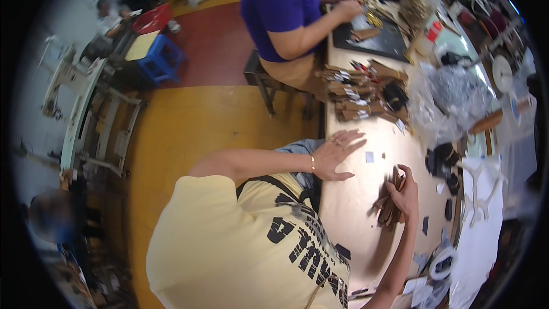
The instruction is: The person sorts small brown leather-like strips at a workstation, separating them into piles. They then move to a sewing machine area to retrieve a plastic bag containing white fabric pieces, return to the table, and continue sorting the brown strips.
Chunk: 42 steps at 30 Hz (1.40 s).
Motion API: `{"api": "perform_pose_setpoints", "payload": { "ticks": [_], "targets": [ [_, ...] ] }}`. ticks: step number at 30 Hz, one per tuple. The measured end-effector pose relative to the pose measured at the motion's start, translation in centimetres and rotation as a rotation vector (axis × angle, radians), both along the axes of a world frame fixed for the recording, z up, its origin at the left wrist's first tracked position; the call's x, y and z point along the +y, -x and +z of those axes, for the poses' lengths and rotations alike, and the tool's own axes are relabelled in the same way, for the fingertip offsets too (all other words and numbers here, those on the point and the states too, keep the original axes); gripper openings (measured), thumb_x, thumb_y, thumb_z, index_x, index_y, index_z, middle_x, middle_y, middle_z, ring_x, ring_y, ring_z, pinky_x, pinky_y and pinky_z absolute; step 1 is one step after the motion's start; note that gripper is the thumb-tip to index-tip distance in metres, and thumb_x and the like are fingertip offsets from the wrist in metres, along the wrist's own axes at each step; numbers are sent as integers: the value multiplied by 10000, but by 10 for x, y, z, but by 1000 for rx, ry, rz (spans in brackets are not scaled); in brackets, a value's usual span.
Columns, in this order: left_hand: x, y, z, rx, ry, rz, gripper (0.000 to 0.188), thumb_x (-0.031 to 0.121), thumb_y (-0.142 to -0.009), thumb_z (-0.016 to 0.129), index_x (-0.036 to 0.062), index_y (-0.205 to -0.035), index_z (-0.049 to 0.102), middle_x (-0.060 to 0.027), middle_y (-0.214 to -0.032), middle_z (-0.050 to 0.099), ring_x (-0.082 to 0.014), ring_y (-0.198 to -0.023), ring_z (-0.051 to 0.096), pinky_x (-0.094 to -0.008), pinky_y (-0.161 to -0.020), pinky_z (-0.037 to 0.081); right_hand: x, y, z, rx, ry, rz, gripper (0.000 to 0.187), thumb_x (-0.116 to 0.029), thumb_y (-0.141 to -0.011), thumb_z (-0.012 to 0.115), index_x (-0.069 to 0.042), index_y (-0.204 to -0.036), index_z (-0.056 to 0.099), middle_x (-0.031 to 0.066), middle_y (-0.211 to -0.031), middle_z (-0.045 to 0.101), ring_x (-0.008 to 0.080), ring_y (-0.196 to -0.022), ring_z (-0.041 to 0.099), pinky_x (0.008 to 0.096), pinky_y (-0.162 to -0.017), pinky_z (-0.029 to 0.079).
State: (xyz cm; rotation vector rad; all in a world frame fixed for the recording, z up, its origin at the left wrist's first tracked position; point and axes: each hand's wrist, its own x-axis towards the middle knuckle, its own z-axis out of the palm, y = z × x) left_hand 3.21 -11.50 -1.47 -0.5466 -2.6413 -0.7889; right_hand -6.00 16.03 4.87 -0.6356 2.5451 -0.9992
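The pale table (349, 212) runs lengthwise up the view. Its far section carries a dark mat (394, 47). Tagged brown bundles (355, 92) lie in rows nearer the viewer, with clear plastic bags (449, 100) to their right. A grey square (369, 157) and a brown scrap (383, 155) lie side by side mid-table. Dark pieces (448, 210) lie toward the right edge. Brown pieces (389, 213) occupy the near section; contact with the surface is unclear.

Black lettering (279, 229) stands on the yellow shirt (200, 237).
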Motion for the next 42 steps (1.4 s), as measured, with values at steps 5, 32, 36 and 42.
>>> {"api": "perform_pose_setpoints", "payload": {
  "ticks": [5,32,36,42],
  "targets": [
    [-1,1,-2,-31,54,-64,901,411,-744,615,100,-1493,223,-192,-1511,239,-366,-1423,187,-524,-1166,102,6,12,-30,321,268,101,570,-161,-791,695,-56,-1310,485,95,-943,551,174,-718,565,303,-658,455],
    [4,9,2,-87,136,-58,852,515,-719,597,92,-1431,393,-215,-1486,299,-417,-1400,228,-537,-1149,140,12,71,-12,666,346,-634,285,-128,-799,742,-55,-1051,629,59,-817,587,136,-674,516,267,-598,425],
    [6,10,-1,-160,70,-83,811,483,-749,661,135,-1436,408,-204,-1496,300,-395,-1400,242,-532,-1139,168,-23,189,32,983,-166,-640,834,-283,-652,847,-129,-1357,429,193,-1275,459,374,-1192,446,441,-947,407],
    [-21,36,36,-269,-346,-267,578,326,-808,678,162,-1344,533,-193,-1450,368,-400,-1360,305,-555,-1105,211,-36,319,55,612,-552,-764,698,-313,-650,832,-173,-1265,532,220,-1311,505,400,-1194,504,473,-939,451]
  ]
}}
